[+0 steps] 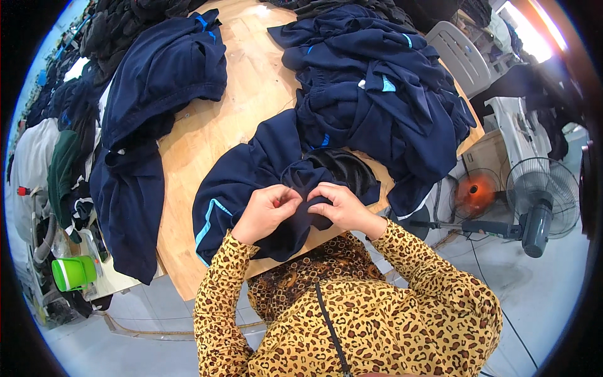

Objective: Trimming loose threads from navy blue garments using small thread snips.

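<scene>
Leopard-print jacket [352,314] sat nearest, by a wooden table [239,119]. Heap of dark-blue clothes [364,94] covered its far right. Navy garment [251,169] lay at the near edge, before the wearer. Right hand [344,207] pinched its cloth; left hand [267,210], fingers narrowed, seemingly pinched it too, tips unclear.

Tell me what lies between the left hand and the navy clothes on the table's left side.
In the head view, the navy garment with light-blue trim comes first beside the left hand, then bare wooden table before those navy clothes.
</scene>
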The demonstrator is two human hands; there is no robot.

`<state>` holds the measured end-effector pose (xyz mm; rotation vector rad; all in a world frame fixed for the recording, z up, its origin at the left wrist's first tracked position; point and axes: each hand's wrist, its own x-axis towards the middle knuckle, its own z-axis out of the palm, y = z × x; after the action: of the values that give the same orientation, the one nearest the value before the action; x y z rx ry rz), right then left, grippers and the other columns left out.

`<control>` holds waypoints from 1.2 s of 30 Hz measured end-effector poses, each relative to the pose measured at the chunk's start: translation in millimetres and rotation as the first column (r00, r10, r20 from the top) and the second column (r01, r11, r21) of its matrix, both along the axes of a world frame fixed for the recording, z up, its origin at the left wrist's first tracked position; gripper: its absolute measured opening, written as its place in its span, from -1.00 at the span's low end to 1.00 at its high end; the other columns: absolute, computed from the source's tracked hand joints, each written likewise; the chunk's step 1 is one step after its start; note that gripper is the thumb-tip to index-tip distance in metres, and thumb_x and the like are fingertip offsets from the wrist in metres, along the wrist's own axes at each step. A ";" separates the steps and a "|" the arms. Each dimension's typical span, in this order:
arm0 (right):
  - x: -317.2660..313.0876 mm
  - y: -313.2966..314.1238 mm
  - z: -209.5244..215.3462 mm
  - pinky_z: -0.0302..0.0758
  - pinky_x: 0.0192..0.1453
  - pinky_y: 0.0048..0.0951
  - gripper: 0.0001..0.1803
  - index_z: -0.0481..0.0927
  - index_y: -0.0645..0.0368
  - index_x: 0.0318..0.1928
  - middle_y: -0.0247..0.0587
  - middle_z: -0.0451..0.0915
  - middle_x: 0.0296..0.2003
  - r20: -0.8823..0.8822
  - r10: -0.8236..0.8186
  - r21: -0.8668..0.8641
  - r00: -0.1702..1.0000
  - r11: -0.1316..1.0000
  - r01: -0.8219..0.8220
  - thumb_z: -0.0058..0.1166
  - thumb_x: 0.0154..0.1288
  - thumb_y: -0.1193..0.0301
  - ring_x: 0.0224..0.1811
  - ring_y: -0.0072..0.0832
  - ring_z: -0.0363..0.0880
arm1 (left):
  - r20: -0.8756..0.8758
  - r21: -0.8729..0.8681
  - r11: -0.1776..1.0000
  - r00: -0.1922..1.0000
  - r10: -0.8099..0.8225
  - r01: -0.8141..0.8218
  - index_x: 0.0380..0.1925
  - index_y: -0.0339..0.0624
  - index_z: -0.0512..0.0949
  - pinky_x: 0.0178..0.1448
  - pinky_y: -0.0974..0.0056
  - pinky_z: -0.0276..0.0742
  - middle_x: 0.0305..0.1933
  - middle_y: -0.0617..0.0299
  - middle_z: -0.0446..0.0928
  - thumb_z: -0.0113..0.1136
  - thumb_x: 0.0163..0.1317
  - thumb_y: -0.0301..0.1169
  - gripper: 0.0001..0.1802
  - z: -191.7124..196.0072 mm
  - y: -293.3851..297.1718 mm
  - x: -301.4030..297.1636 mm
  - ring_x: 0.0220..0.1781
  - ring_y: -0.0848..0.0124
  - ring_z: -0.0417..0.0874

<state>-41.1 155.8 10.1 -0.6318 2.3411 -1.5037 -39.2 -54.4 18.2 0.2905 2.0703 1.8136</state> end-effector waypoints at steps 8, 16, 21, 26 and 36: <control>2.1 -0.7 -1.2 0.44 -0.20 -0.39 -0.78 0.54 0.28 -0.25 -0.13 0.56 -0.34 -0.007 -0.007 -0.013 1.000 1.000 0.007 0.22 0.13 0.42 -0.29 -0.27 0.55 | -0.397 -0.179 0.981 0.918 -0.009 -0.068 -0.34 -0.29 0.47 -0.34 0.27 0.46 -0.43 0.06 0.49 0.19 0.17 -0.47 -0.87 -3.7 14.5 7.9 -0.43 0.20 0.55; 2.3 5.5 -8.0 0.42 -0.11 -0.54 -0.78 0.56 0.27 -0.22 -0.32 0.56 -0.32 0.271 -0.129 -0.086 0.954 0.984 0.157 0.20 0.16 0.43 -0.25 -0.60 0.49 | -0.003 -0.052 0.986 0.987 0.160 -0.160 -0.02 -0.38 0.43 -0.26 0.45 0.43 -0.43 0.29 0.47 0.24 0.18 -0.42 -0.60 14.3 0.2 13.8 -0.40 0.57 0.44; 3.0 2.4 -2.5 0.41 -0.16 -0.53 -0.80 0.56 0.27 -0.23 -0.31 0.54 -0.35 0.159 -0.097 -0.080 0.982 0.991 0.111 0.19 0.16 0.43 -0.29 -0.57 0.48 | -0.035 -0.216 0.975 0.997 -0.065 0.056 0.01 -0.31 0.38 -0.20 0.32 0.49 -0.33 0.00 0.59 0.28 0.12 -0.43 -0.53 32.4 -8.1 15.8 -0.29 0.38 0.63; 4.2 1.3 2.1 0.39 -0.25 -0.49 -0.82 0.56 0.25 -0.26 -0.27 0.50 -0.40 0.027 -0.075 -0.057 0.997 0.995 0.076 0.20 0.13 0.45 -0.35 -0.49 0.48 | 0.008 -0.262 0.958 0.992 -0.123 0.121 -0.17 -0.28 0.28 -0.21 0.25 0.50 -0.36 -0.03 0.60 0.27 0.13 -0.42 -0.61 27.9 -6.5 15.2 -0.30 0.16 0.66; 4.4 1.0 5.0 0.39 -0.27 -0.47 -0.81 0.56 0.25 -0.26 -0.23 0.50 -0.41 -0.032 -0.062 -0.031 0.998 0.998 0.061 0.21 0.12 0.45 -0.37 -0.44 0.49 | 0.023 -0.313 0.939 0.989 -0.144 0.144 -0.17 -0.29 0.31 -0.24 0.26 0.49 -0.39 0.00 0.58 0.26 0.14 -0.42 -0.64 31.5 -1.1 14.1 -0.35 0.20 0.64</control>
<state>-36.7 156.8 15.1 -0.6022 2.3869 -1.5695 -25.1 -55.6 49.6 0.3432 2.2328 1.3741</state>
